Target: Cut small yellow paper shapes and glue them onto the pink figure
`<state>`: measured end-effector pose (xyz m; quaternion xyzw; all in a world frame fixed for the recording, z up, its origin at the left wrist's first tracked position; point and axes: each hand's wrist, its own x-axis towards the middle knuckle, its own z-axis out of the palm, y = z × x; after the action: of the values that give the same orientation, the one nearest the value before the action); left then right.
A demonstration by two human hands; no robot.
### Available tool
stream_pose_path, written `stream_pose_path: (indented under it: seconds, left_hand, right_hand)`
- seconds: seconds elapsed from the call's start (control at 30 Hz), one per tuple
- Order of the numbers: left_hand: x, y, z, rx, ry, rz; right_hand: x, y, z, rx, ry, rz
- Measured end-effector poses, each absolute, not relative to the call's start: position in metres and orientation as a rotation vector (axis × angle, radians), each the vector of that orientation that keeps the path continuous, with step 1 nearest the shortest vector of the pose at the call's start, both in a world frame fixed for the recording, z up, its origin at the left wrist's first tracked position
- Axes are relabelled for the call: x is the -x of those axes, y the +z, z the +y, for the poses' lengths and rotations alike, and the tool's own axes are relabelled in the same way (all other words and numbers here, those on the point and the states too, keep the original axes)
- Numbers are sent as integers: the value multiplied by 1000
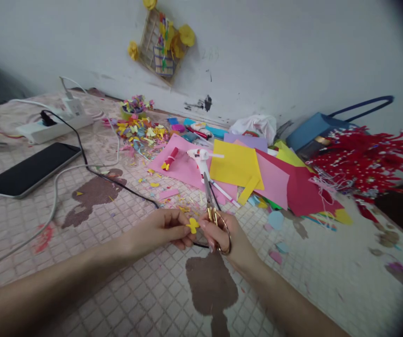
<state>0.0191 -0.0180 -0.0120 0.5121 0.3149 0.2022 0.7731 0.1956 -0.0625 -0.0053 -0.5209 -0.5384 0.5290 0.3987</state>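
Observation:
My left hand (175, 227) pinches a small yellow paper cutout (193, 225) with rounded lobes between thumb and fingertips. Gold-handled scissors (210, 201) are in my right hand (224, 236), blades pointing away from me; its fingertips are close to the right edge of the cutout. Just beyond the scissor tips, a white glue gun (200, 159) lies on pink paper (183, 171). A small red roll with a yellow piece (170, 158) rests on the same paper. Yellow scraps (183, 209) lie behind my hands.
Colored sheets (236, 164) are piled beyond my right hand. Farther right are red fuzzy stems (366, 159) and a blue bag (313, 133). A tablet (31, 168), power strip (57, 126) and cables lie left. Paper bits (145, 131) and a filled bowl (134, 111) stand near the wall.

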Motion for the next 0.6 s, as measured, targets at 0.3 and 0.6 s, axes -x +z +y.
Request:
stream_pose_path:
  seconds: [0.3,0.6]
  left_hand:
    - [-19,-10,-19,-1102,451,720]
    - [-19,-10,-21,-1296,550,546]
  right_hand:
    - [-198,-7,-64,1311,1381,-1336]
    - [-197,-7,-64,1354,1349,-1321]
